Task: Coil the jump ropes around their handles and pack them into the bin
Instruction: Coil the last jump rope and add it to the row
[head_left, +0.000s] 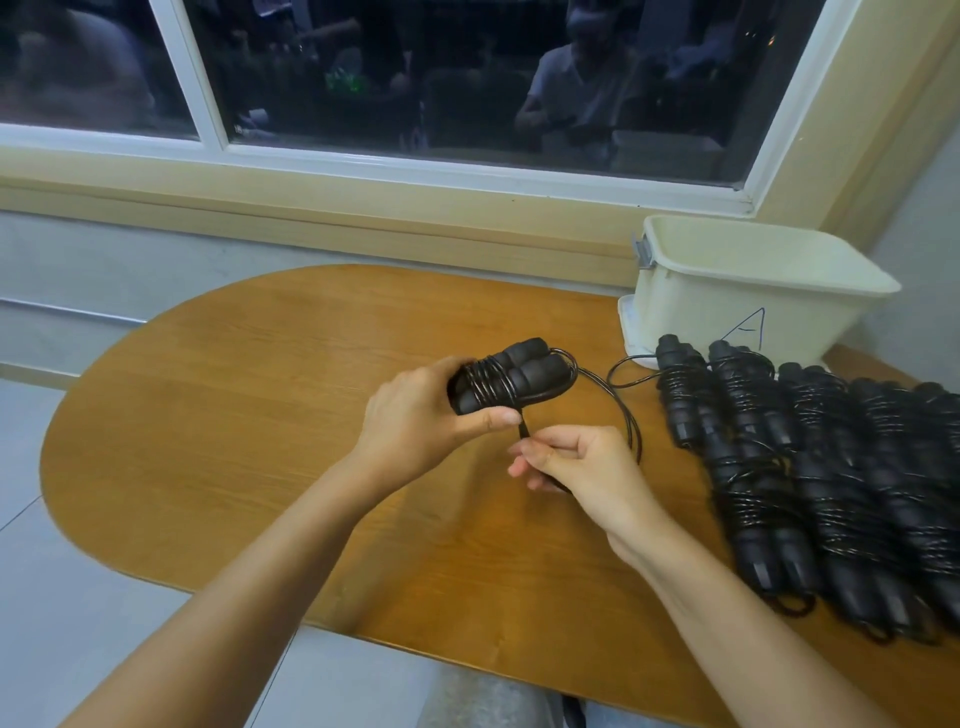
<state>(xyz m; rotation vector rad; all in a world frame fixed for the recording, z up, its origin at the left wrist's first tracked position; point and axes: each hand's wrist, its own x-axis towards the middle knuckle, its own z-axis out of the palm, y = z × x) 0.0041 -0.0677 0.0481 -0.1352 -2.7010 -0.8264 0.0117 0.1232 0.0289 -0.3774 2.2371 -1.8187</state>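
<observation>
Gripping the paired black foam handles (511, 376) in the left hand (415, 415), centre of frame, fingers curled tight round them and thumb along the underside, presumably to stop the wound turns slipping. Just lower right of that, pinching the loose cord (522, 430) with the right hand (576, 462), thumb and fingertips closed on it. Looks like keeping tension for the next wrap. Slack looping off right towards a pile of coiled jump ropes (831, 493), lower right. Cream plastic bin (753, 291) upper right, marked A, inside mostly hidden. All on a rounded wooden table (234, 415) under a dark window (415, 67), with pale tiled floor (31, 519) at left.
</observation>
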